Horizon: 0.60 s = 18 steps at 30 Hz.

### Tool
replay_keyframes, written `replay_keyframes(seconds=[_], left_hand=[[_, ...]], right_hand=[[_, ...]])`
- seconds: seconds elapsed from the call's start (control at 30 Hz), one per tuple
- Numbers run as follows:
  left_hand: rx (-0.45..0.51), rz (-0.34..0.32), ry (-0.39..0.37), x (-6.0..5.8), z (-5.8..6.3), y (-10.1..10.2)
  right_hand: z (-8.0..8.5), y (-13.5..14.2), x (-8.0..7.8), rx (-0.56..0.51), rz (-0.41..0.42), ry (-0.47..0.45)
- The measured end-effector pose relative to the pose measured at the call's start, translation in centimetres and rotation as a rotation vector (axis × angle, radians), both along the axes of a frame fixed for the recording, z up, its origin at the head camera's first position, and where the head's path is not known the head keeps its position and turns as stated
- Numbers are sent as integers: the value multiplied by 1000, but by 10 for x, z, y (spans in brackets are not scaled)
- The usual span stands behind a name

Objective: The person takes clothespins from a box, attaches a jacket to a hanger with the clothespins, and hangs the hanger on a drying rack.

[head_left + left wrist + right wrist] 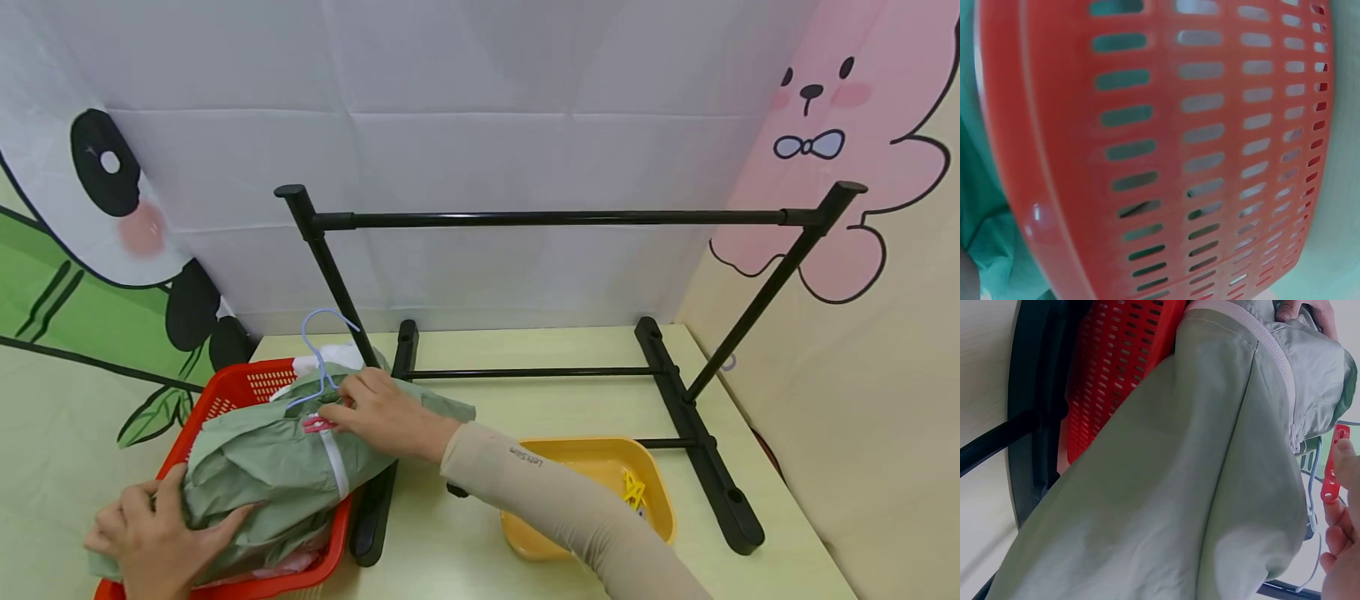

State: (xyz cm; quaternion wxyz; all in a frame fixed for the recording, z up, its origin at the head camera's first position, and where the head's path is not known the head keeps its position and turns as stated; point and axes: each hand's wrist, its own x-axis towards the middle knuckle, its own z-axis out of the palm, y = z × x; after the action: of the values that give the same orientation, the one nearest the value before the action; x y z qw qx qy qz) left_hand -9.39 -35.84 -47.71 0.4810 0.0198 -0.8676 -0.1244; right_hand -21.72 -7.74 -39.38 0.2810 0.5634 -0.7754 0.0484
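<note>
A grey-green jacket (258,458) with a pale zip lies bunched over the red basket (341,537). My left hand (153,529) grips its near left side, thumb lying over the cloth. Near the zip's upper end, my right hand (382,412) pinches a red clothes peg (317,424); the right wrist view shows the thumb on this peg (1333,469). A light blue hanger (320,367) has its hook standing up beside the right fingers, its lower part hidden in the jacket. In the left wrist view, the basket's slotted wall (1072,156) fills most of the picture.
A black clothes rack (525,219) stands on the pale table (525,346), its left foot beside the basket. Under the right forearm sits a yellow tray (663,508) with yellow pegs (633,490). Other clothing (341,357) shows at the basket's far end.
</note>
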Motion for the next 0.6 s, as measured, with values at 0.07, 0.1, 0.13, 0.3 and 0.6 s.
replay_keyframes(seconds=[0.07, 0.1, 0.13, 0.3, 0.6], left_hand=[[-1, 2, 2, 0, -1, 0], [-2, 2, 4, -1, -1, -1], [-3, 4, 11, -1, -1, -1], [-4, -5, 14, -2, -1, -1], [10, 7, -9, 0, -1, 0]], right_hand=[[1, -1, 0, 0, -1, 3], [2, -1, 0, 0, 0, 2], [2, -2, 1, -1, -2, 5], [2, -4, 0, 0, -10, 10], [4, -6, 1, 17, -11, -8]])
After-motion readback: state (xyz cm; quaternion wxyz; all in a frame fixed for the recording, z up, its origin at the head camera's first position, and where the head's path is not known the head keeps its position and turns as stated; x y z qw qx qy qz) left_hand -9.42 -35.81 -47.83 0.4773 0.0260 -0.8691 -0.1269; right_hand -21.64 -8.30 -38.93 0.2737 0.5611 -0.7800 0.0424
